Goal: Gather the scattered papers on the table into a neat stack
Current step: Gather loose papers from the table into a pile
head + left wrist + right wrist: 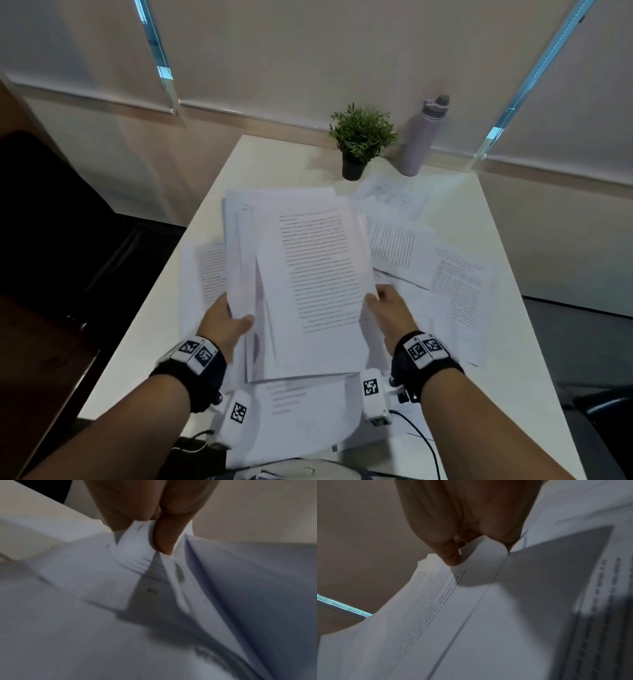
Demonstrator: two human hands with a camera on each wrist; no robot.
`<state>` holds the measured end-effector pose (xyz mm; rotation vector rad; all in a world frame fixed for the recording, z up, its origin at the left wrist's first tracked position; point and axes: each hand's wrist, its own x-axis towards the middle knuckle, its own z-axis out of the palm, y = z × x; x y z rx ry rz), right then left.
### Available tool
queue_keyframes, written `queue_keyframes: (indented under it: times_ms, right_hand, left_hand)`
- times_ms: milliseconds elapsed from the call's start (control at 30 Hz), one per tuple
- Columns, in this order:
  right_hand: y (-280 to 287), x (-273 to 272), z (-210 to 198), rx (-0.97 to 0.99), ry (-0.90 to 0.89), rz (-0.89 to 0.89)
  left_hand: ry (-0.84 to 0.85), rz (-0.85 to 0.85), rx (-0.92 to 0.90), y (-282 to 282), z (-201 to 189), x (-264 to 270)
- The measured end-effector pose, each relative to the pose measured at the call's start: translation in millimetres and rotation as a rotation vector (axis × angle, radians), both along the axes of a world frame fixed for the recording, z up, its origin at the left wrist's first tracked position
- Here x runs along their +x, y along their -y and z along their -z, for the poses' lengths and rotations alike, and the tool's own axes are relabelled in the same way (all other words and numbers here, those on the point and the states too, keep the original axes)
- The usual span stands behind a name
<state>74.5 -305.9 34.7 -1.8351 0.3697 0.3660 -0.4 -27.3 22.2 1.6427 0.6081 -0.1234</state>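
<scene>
Papers (308,274) in an uneven bundle are lifted above the table (479,205); our left hand (224,320) pinches its left edge, our right hand (388,308) grips its right edge.

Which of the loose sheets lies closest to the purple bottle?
The faintly printed sheet at the far right, just before the bottle; the other loose sheets lie nearer the person.

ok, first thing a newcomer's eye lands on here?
The sheaf of printed pages held up mid-table, left hand pinching its left edge, right hand its right. Then loose pages fanned on the white table to the right, with a plant and lilac bottle at the far edge.
</scene>
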Motion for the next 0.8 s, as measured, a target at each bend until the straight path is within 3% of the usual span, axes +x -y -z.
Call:
queue_keyframes:
  times_ms: [67, 133, 233, 400, 600, 800]
  right_hand:
    - [-3.2, -10.2, -0.5, 0.149, -0.054, -0.083]
    - [-4.1, -15.2, -1.1, 0.167, -0.062, -0.153]
    - [-6.5, -18.7, -7.8, 0.145, -0.022, -0.144]
    - [-10.4, -13.7, -39.4, 0.180, 0.162, -0.093]
    - [-11.5, -2.0, -86.7, 0.250, 0.419, -0.026]
    - [-11.7, -11.5, -77.9, 0.333, 0.373, 0.047]
  left_hand:
    - [-0.003, 0.049, -0.082, 4.6, 10.2, -2.6]
    - [-0.026, 0.059, -0.125, 13.4, 4.1, -1.9]
    - [-0.063, 0.059, -0.014, 25.8, -12.5, 0.2]
    - [0.120, 0.063, 0.183, 31.7, -40.8, 12.3]
    - [0.373, -0.075, 0.041, 41.5, -96.0, 37.1]
    - [0.365, -0.017, 0.014, 51.1, -96.7, 28.8]
